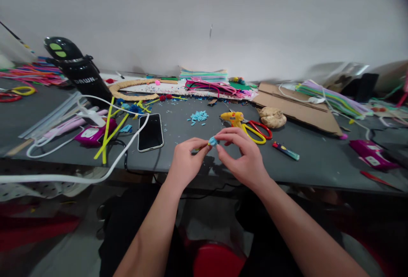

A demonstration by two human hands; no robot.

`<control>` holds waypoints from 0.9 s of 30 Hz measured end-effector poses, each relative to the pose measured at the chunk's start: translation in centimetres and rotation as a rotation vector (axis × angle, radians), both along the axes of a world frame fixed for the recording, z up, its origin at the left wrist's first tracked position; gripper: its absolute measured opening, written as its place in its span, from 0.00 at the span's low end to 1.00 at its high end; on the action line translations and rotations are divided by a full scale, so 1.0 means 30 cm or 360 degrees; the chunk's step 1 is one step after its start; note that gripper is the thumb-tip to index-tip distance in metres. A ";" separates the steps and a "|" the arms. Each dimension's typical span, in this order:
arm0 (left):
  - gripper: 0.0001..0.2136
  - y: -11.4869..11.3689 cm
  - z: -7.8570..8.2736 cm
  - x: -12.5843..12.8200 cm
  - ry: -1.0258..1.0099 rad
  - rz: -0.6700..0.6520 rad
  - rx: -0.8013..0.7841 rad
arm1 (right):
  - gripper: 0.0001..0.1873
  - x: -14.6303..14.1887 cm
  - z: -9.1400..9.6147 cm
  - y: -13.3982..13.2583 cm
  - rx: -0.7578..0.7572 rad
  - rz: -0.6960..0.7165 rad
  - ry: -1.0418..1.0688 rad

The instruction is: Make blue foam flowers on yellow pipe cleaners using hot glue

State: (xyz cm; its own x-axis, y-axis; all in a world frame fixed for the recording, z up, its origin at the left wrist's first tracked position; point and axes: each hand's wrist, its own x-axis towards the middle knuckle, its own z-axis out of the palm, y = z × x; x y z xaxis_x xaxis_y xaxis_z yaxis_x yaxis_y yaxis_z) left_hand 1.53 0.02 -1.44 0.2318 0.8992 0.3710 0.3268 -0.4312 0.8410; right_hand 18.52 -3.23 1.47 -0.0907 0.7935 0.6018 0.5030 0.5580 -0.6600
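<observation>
Head view: The left hand (188, 158) grasps a small blue piece (213, 141) between thumb and index finger. The blue piece is located at the left hand's fingertips, on their right side, raised above the front edge of the worktop (178, 117). The right hand (244, 156) is positioned opposite, thumb and index finger curved around the right side of the piece; whether these fingers grip it cannot be told.

A pile of blue bits (198, 117) lies beyond the piece, toward the rear edge. A phone (151, 132) lies left of the left hand, near the front edge. A yellow glue gun (233, 118) and scissors (260, 140) lie just beyond the right hand.
</observation>
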 end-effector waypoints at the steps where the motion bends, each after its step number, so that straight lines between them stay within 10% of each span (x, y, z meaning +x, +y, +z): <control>1: 0.07 0.000 -0.001 0.000 0.0000 0.0001 0.0003 | 0.11 0.000 0.000 0.000 -0.0002 0.0002 0.0000; 27: 0.11 -0.001 0.008 -0.015 0.0224 -0.0075 -0.0111 | 0.11 0.069 -0.016 0.038 -0.0281 0.0061 -0.0023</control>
